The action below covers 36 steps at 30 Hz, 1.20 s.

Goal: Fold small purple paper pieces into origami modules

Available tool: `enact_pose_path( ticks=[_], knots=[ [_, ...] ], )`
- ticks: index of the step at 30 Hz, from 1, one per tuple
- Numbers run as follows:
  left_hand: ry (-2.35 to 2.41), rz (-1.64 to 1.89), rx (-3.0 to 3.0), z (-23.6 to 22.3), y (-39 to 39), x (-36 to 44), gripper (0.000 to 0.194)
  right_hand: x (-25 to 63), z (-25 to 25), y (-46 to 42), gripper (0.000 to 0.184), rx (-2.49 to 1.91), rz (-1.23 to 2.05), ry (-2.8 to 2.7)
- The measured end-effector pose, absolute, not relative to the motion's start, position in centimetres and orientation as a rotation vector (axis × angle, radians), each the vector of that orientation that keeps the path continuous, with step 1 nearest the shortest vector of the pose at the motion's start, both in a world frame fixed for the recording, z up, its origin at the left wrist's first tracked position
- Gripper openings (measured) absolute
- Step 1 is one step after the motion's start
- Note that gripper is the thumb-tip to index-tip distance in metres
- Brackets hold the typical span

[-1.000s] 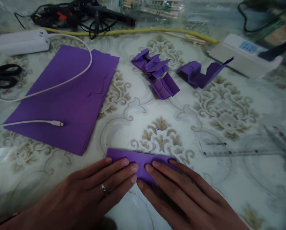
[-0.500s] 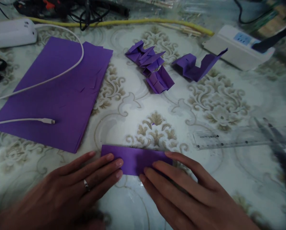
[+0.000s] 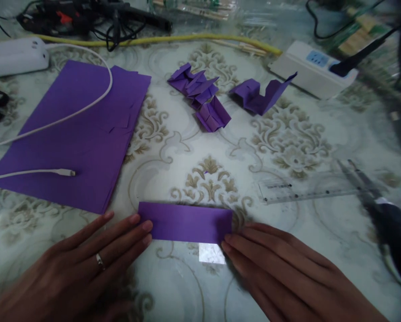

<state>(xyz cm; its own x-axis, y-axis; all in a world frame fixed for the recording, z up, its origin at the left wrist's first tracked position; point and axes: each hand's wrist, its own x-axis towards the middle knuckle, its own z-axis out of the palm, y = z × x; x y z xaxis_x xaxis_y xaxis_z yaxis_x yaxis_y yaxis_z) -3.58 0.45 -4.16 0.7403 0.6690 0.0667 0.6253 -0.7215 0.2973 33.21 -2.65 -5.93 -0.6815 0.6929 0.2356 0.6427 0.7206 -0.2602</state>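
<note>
The purple strip [image 3: 190, 223] lies flat on the bench [image 3: 173, 179], its long edges running roughly across the view between the two hands. The left hand [image 3: 76, 264] is open, palm down, fingers a little spread, with fingertips on the strip's left end. The right hand [image 3: 287, 268] is also open, its fingers close together and slightly bent, the tips at the lower right corner. Neither hand grips; contact at both ends probably steadies the strip and keeps it flat, while its middle is uncovered. To the left, purple sheets [image 3: 76, 152] lie stacked, edges uneven, beside the work and seemingly within easy reach. A white cable [image 3: 111, 80] crosses them, more likely left there than set as a weight. Beyond the strip, folded pieces [image 3: 200, 94] sit bunched together and a looser piece [image 3: 257, 98] stands apart, which leaves the near area to the hands. Their raised folds seem to keep them from lying flat. At the right, a clear ruler [image 3: 308, 193] rests near the dark-handled tool [image 3: 391, 232], both off to the side, likely out of the hands' way. Whether the strip has several layers, I cannot tell.
</note>
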Motion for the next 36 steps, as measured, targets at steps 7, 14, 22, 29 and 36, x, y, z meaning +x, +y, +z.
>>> enact_pose_path(
  ticks=[7,14,22,29,36],
  knots=[
    [0.921,0.307,2.734,-4.3,1.2,-2.8,0.043,34.0,-5.8,-2.6,0.038,-1.084,0.205,-2.624],
    [0.827,0.315,2.709,-4.1,5.2,1.7,0.013,32.3,-4.9,-0.2,0.021,-1.197,0.278,-2.436],
    [0.706,0.331,2.819,-3.9,6.8,3.5,0.015,32.4,-4.9,1.8,0.02,-0.966,0.154,-2.577],
    [0.712,0.481,2.715,-2.4,6.4,3.6,0.015,30.7,-3.1,2.4,0.009,-1.055,0.242,-2.354],
    [0.86,0.464,2.571,0.2,2.4,3.5,0.028,27.5,0.7,-0.1,0.011,-1.122,0.717,-2.084]
  ],
)
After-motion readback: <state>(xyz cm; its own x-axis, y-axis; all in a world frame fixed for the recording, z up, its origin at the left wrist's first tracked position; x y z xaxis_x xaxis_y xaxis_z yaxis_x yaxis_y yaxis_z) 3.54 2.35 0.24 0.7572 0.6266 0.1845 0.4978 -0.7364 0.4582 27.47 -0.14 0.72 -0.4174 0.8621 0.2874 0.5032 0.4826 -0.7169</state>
